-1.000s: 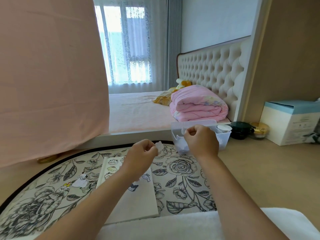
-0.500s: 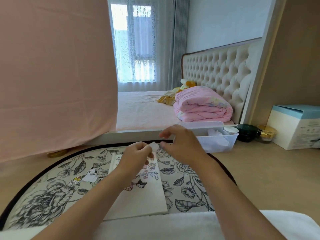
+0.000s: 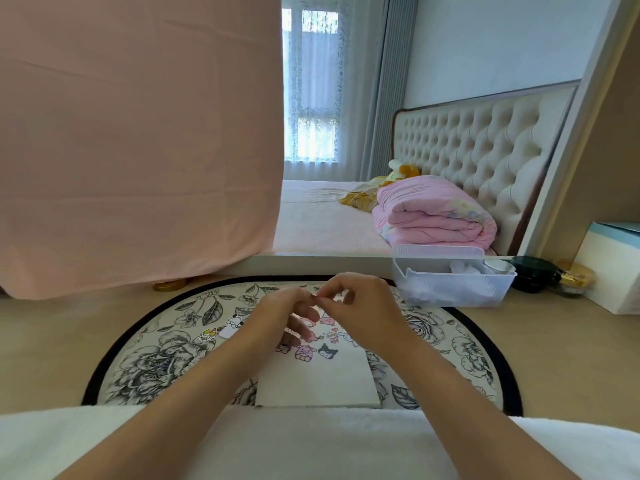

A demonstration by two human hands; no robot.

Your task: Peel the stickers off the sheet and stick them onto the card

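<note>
White towel (image 3: 311, 445) along the bottom edge, card (image 3: 318, 382) lying just past it on the floral mat (image 3: 156, 358), centre frame. The card's upper part carries a cluster of cartoon stickers (image 3: 327, 351); the lower half is bare. Over the card's top edge the left hand (image 3: 277, 315) and right hand (image 3: 362, 315) meet, both with fingers curled, thumb and forefinger tips pinching one small sticker piece (image 3: 316, 298) between them (barely visible, can't tell sticker from backing). Change: a second ago the right hand was out at the plastic basket (image 3: 450, 287), right of centre, while the left alone held the piece. Half a second ago the right had swung back to the left, and now both grip it above the card. My read: a fresh peel is starting, not a placement yet. Loose stickers (image 3: 232, 326) sit on the mat left of the card, same spot in all three frames. No full sheet in view. Farther out: dark jar (image 3: 531, 273), gold jar (image 3: 575, 277) and box (image 3: 613, 268) at the right edge, bed with folded pink quilt (image 3: 433, 216), pink cloth (image 3: 138, 133) filling upper left, window (image 3: 311, 98) top centre. Task partly done; the next step needs the layers split without creasing.
</note>
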